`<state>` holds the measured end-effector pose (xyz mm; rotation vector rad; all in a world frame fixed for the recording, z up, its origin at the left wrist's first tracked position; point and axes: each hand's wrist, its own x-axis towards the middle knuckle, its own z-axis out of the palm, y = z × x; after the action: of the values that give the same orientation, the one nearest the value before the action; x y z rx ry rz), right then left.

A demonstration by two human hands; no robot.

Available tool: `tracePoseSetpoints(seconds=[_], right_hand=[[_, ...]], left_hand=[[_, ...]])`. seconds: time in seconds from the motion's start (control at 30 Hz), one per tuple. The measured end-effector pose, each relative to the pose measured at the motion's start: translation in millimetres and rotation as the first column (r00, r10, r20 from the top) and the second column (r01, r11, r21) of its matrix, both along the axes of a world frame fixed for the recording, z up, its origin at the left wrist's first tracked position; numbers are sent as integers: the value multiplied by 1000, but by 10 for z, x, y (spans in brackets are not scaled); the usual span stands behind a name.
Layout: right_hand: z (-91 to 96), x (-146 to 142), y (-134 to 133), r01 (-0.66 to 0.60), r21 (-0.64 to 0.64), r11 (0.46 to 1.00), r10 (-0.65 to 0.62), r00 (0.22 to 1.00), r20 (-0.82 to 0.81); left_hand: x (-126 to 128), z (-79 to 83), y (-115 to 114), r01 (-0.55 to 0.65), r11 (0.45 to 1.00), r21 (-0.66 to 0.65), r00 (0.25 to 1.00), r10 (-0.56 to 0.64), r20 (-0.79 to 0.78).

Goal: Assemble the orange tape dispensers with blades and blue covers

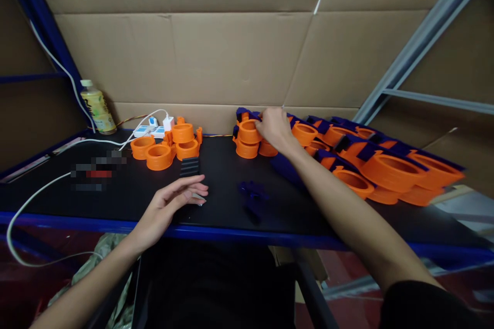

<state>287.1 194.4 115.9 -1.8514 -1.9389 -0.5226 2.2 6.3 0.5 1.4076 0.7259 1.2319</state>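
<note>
My right hand (275, 127) reaches to the back of the table, its fingers closed at the rim of an orange plastic ring with a dark blue part (249, 132). That ring sits on top of another orange ring (247, 150). My left hand (175, 203) hovers over the near edge with its fingers loosely stretched. A small pale piece (198, 197) shows at its fingertips; whether it is held I cannot tell. Just beyond lies a black ribbed block (190, 166). Small dark blue parts (252, 191) lie between the hands, blurred.
Several orange rings (159, 157) stand at back left, near a white power strip (143, 131) with cables and a yellow-labelled bottle (98, 107). Many orange-and-blue assemblies (393, 169) are piled at right. Cardboard (239, 56) walls the back; a blue frame edge (247, 236) runs in front.
</note>
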Motion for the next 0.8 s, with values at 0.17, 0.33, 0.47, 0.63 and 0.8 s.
tracePoseSetpoints(seconds=[0.17,0.33,0.47,0.63,0.8], right_hand=[[-8,-10,27,36,8,999,-36,999,7],[-23,-61,27,57,7,998,-57,998,28],[-37,-100,18,62,13,998,-63,997,41],[7,-145,-51,1,51,999,-5,997,79],[84,-534,-156,-442,-19,897,436,877,200]], left_hand=[[-8,8,-8,-39,999,5,998,40,-38],[7,16,-8,-55,998,38,996,57,-73],[5,-3,-4,-56,996,63,993,63,-104],[-6,-24,-18,-68,995,76,990,77,-116],[13,-21,-25,-101,992,75,990,108,-90]])
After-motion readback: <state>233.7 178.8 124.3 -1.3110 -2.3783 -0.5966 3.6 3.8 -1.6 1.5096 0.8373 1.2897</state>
